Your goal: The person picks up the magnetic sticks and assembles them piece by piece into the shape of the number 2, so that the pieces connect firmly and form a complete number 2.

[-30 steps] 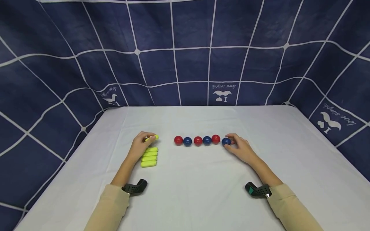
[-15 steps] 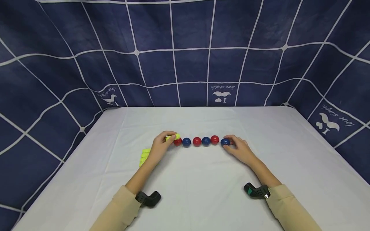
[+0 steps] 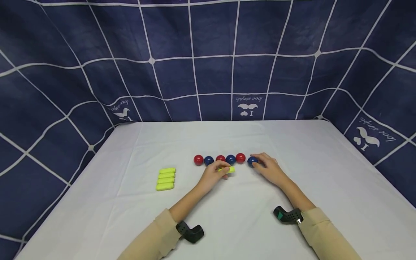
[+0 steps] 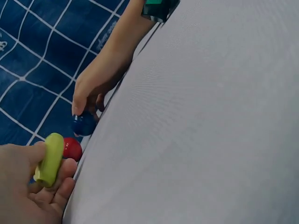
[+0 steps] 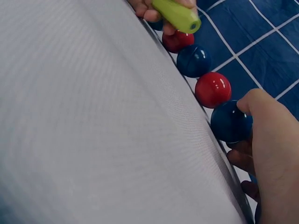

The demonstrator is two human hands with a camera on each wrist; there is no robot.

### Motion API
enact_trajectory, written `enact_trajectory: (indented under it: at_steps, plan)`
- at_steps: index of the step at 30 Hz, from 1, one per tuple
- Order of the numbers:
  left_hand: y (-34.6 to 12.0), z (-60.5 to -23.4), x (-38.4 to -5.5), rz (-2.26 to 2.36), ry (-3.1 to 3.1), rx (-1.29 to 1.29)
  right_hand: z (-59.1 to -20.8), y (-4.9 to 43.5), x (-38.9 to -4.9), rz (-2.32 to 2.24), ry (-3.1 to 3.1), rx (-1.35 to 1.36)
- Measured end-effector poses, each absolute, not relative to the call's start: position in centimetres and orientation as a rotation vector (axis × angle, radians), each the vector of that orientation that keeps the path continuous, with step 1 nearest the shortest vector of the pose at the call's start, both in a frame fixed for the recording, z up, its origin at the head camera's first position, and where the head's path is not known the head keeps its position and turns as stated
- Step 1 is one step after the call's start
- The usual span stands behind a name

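My left hand (image 3: 212, 174) pinches a short yellow-green bar (image 3: 231, 169) between thumb and fingers, just in front of the row of balls. The bar has rounded edges and a small hole in its end, seen in the right wrist view. At the row's right end, my right hand (image 3: 272, 169) holds a glossy blue ball (image 3: 251, 161) between thumb and fingers. Beside it stands a red ball (image 3: 240, 158), with a small gap between them. Farther left come another blue ball (image 3: 230, 159) and a red ball (image 3: 220, 158), the latter partly hidden behind my left hand.
The row's left end has a red ball (image 3: 198, 160) and a blue ball (image 3: 208, 160). Several yellow-green bars (image 3: 165, 180) lie stacked front to back on the left of the white-covered table (image 3: 247, 216). A dark blue checked cloth (image 3: 214, 72) hangs behind and at both sides.
My left hand has carried the yellow-green bar from beside the other bars rightward, past the left balls, to in front of the row's middle. My right hand stays at the blue ball.
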State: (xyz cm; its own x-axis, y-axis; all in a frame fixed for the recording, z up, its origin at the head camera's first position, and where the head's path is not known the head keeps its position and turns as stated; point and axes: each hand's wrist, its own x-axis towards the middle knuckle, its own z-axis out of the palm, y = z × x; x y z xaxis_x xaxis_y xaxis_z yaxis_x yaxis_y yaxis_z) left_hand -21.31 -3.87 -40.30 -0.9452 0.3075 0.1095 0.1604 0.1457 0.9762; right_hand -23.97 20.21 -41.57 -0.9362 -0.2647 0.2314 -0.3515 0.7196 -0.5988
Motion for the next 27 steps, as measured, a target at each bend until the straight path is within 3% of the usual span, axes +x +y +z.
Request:
enact_trajectory:
  at_steps: [9,16,27]
  plan:
    - [-4.3,-40.3,-21.0,1.958,2.178,0.490,-42.0,19.5,-23.8,0.971,-2.765,0.447]
    - [-4.2,-41.6,-21.7,1.985,2.161,0.496,-41.9,18.1,-22.6,1.319,-2.625,0.332]
    - [-4.3,-41.5,-21.9,1.981,2.145,0.522,-41.7,17.0,-21.1,1.480,-2.659,0.521]
